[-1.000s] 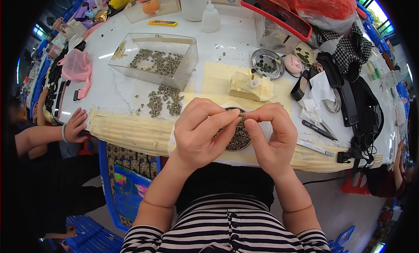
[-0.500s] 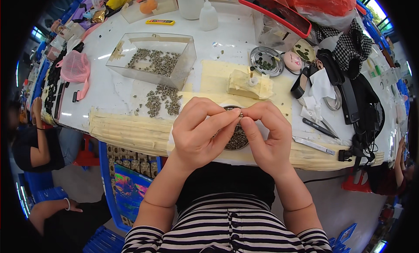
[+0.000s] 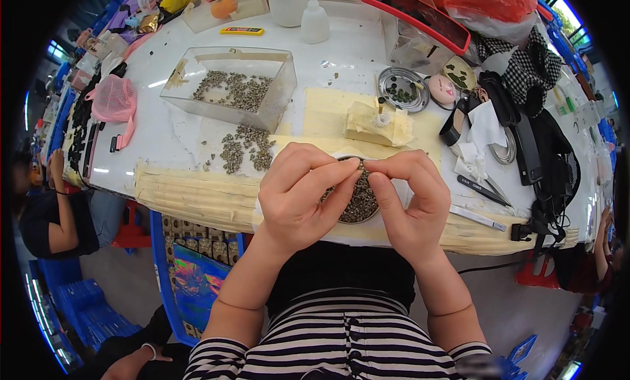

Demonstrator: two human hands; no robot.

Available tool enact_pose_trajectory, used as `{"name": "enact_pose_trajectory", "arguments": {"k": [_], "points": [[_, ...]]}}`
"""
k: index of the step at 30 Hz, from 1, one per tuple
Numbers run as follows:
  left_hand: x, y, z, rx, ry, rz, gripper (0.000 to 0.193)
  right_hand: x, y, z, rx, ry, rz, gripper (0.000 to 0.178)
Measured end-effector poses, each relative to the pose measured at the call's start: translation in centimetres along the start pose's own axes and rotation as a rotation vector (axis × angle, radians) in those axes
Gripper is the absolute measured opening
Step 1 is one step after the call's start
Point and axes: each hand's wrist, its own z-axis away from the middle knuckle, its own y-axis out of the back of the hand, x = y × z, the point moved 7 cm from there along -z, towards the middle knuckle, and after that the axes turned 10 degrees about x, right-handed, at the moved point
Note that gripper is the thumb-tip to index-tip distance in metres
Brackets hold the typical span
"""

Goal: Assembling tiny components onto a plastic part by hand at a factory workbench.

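Note:
My left hand (image 3: 298, 193) and my right hand (image 3: 410, 199) meet fingertip to fingertip above a small round dish (image 3: 357, 199) full of tiny dark metal parts at the table's near edge. Both pinch one tiny part (image 3: 363, 172) between thumbs and forefingers; it is too small to make out. A loose heap of the same small parts (image 3: 246, 149) lies on the white table to the left of my hands. Behind the heap stands a clear plastic box (image 3: 230, 84) holding several more.
A yellowish block with a small bottle (image 3: 379, 123) sits behind the dish. A round metal tin (image 3: 401, 90), tweezers (image 3: 481, 186), black straps (image 3: 525, 144) and a pink mesh cap (image 3: 113, 99) lie around. Another person (image 3: 59, 209) sits at the left.
My hands stay together over the dish with only slight finger shifts. The person at the left has moved lower and back from the table edge.

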Motion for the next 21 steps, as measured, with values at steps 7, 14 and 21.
{"name": "enact_pose_trajectory", "arguments": {"k": [7,14,21], "points": [[0.24,-0.1,-0.14,-0.029,-0.02,0.018,0.025,0.61,-0.44,0.19,-0.045,-0.068,-0.032,0.013],[-0.15,-0.12,0.1,-0.012,0.009,-0.006,0.025,-0.25,0.08,-0.03,0.009,0.022,-0.063,0.013],[0.23,-0.11,-0.09,-0.02,-0.018,0.019,0.025,0.14,-0.21,0.03,-0.021,-0.022,-0.003,0.011]]}}
